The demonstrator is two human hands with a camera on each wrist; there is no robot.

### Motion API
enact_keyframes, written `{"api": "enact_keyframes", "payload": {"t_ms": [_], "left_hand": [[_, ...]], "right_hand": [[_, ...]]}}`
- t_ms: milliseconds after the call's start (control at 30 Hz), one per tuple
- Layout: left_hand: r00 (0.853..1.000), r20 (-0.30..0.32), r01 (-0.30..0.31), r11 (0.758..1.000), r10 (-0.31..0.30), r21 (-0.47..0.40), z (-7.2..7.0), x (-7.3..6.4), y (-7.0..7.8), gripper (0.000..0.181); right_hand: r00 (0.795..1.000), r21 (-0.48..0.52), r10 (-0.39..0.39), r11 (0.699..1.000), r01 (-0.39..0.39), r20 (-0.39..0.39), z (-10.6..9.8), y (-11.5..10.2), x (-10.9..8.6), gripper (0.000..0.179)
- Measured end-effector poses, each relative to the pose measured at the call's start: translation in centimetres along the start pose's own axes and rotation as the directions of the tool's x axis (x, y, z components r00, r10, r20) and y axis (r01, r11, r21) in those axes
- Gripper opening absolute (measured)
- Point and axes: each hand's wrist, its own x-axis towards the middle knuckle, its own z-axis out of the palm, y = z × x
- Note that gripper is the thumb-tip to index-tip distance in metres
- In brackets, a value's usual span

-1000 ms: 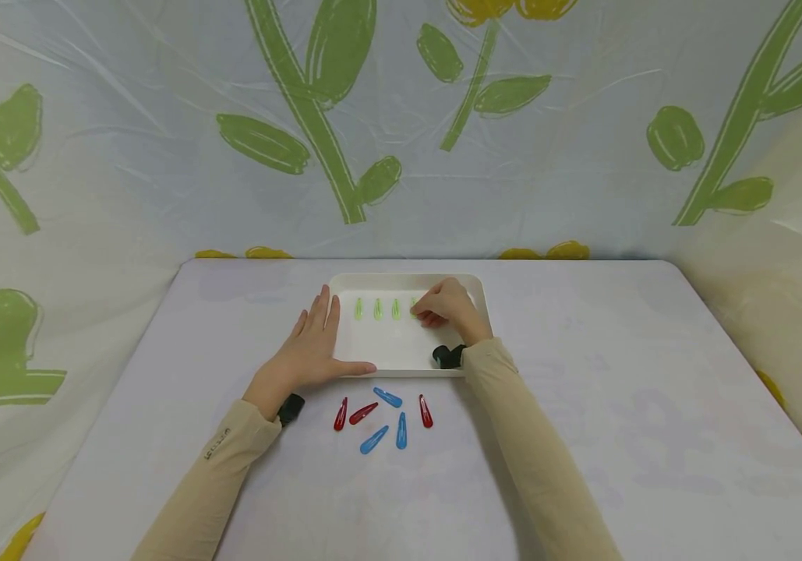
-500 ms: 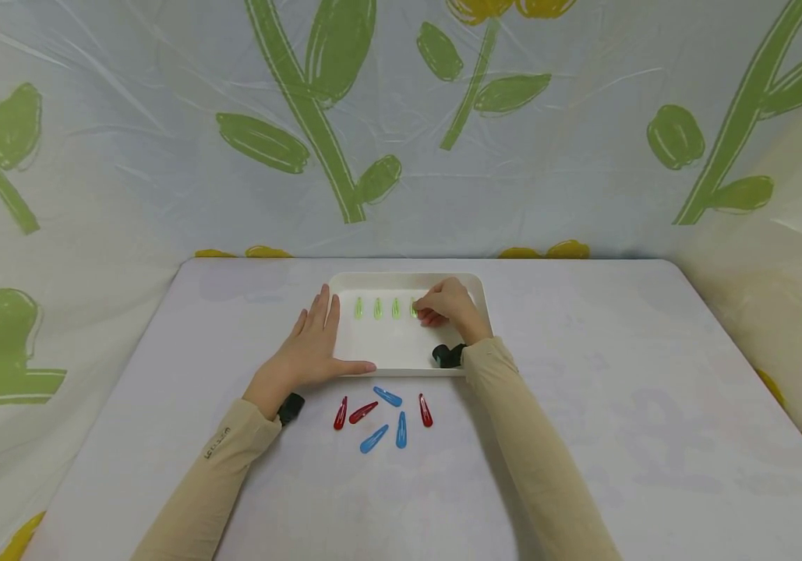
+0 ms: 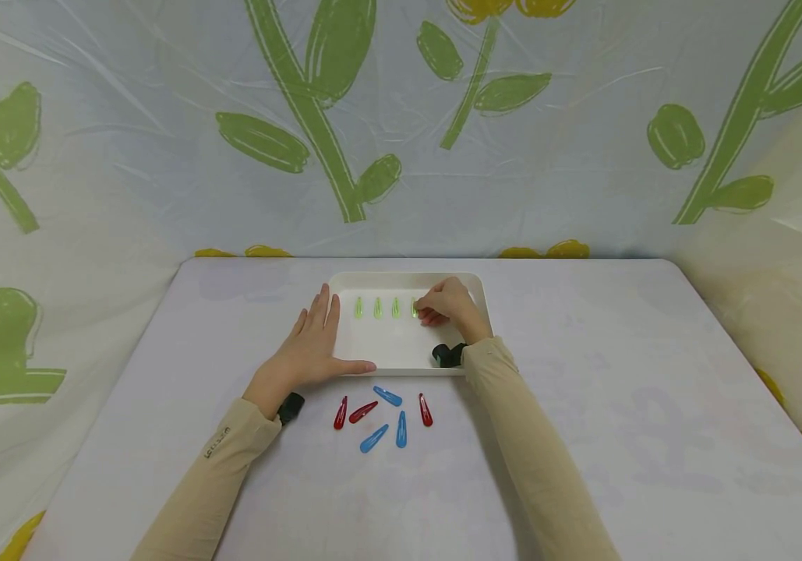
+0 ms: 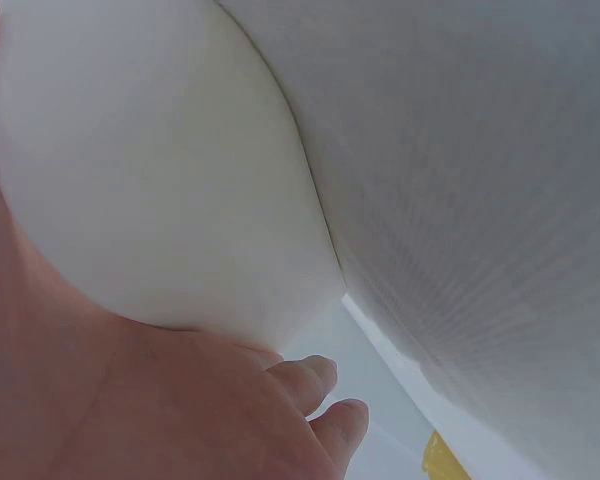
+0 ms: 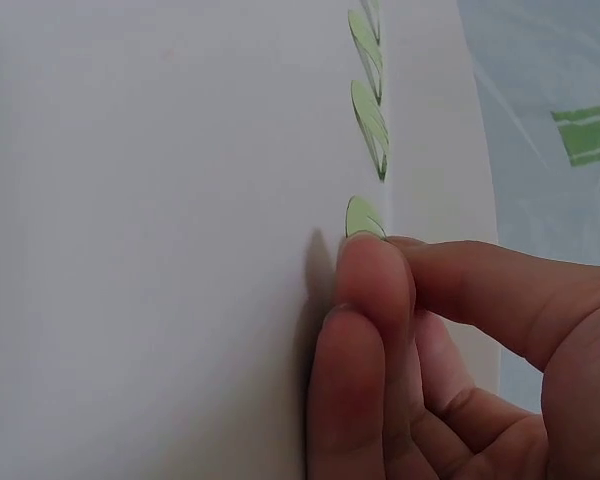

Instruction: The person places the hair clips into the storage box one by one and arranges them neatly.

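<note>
Toward the back of a white tray (image 3: 401, 347), several light green snap hair clips (image 3: 377, 308) lie in a row, upright and side by side. At the row's right end my right hand (image 3: 451, 308) pinches a green hair clip (image 5: 363, 215) between thumb and fingertips; its lower part is hidden behind them in the right wrist view. My left hand (image 3: 307, 343) rests against the tray's left side, fingers straight and thumb stretched along the front rim. In the left wrist view the palm and fingers (image 4: 310, 385) touch the tray's outer wall (image 4: 170, 180).
In front of the tray, red hair clips (image 3: 363, 413) and blue hair clips (image 3: 401, 429) lie scattered on the white table (image 3: 625, 374). A curtain with a leaf print (image 3: 583, 156) hangs behind the table. Each wrist wears a dark camera (image 3: 446, 356).
My right fingertips have shifted very slightly to the right, so a little more of the pinched green hair clip shows. My left hand has stayed still.
</note>
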Motion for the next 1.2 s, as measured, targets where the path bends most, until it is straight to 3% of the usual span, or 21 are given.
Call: {"api": "enact_keyframes", "payload": {"t_ms": [500,767,1000,1200], "left_hand": [[1.0,-0.016,0.003,1.0,-0.003,0.011,0.2,0.2,-0.1,0.14],[1.0,-0.012,0.004,1.0,-0.003,0.012,0.2,0.1,0.0,0.141],[1.0,-0.011,0.008,1.0,-0.008,0.008,0.0,0.0,0.1,0.139],[1.0,-0.005,0.009,1.0,-0.009,0.001,0.0,0.0,0.1,0.139]], "right_hand": [[1.0,0.039,-0.013,0.999,0.012,0.02,-0.2,0.0,-0.1,0.016],[0.999,0.123,-0.038,0.992,0.041,-0.028,-1.1,-0.5,-0.5,0.012],[0.993,0.134,-0.111,0.984,0.115,-0.035,-2.0,-1.6,-2.0,0.028],[0.984,0.14,-0.172,0.974,0.178,-0.054,-2.2,-2.2,-3.4,0.025]]}}
